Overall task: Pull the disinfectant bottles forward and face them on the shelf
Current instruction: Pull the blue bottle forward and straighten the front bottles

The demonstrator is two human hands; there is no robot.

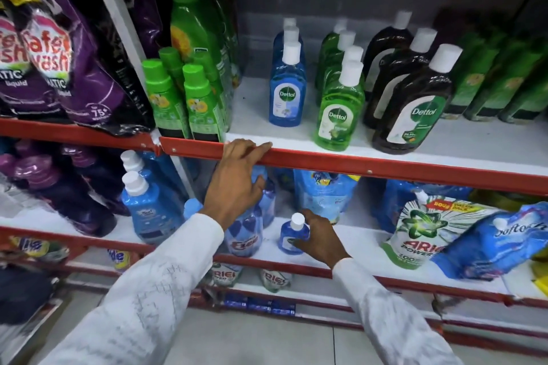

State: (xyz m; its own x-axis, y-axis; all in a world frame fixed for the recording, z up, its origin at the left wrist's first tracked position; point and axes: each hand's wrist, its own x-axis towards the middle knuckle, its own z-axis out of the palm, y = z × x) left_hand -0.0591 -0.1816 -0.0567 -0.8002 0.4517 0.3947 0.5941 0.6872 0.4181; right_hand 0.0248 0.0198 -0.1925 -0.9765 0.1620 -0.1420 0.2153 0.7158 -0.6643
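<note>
Blue and upright, the small disinfectant bottle (292, 236) sits in the right hand (321, 238), fingers wrapped round its side, on the lower shelf (361, 241). The left hand (237, 181) rests open-fingered on the red shelf edge (341, 161) (the Dettol rows (339, 115) lie above, up-right of both hands).

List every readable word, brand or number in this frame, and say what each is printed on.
"Dettol": blue bottle, green bottle, brown bottle.
"75+": purple pouch.
"ARIEL POWER", partly cut: white-green pouch.
"Softouch", partly readable: blue pouch.
Small blue bottle in right hand: label hidden.
Other fine print: too blurred.
</note>
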